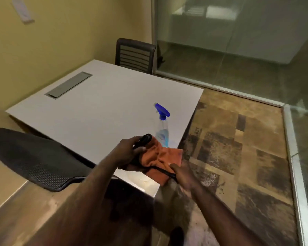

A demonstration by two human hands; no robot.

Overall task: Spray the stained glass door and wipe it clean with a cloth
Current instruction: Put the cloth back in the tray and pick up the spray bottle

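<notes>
I am looking down into a small office with yellow walls, a patterned brown floor [238, 148] and glass partitions [238, 41] running along the far and right sides. A white table [96, 107] fills the middle of my view, with a grey cable hatch [68, 84] set flush into its far left part. One dark chair [134, 55] stands at the far end of the table, and the mesh back of another chair [34, 157] sits near its left edge, close to me.

The spray bottle [161, 125], clear with a blue trigger head, stands upright on the table near its right edge, just behind the cloth. The orange cloth [160, 157] lies bunched at the near right corner of the table, part of it hanging past the edge.

My left hand [128, 151] is over the left side of the cloth, its fingers curled tight around a black object that looks like a looped strap or cord [144, 139]; I cannot tell exactly what it is. A black length of the same thing runs across the cloth toward my right hand [183, 176]. The right hand rests on the near right part of the cloth, thumb pressed down on the fabric and fingers folded around the black piece. Motion blur softens this hand, so how firm its hold is I cannot tell. Both forearms reach in from the bottom of the view.
</notes>
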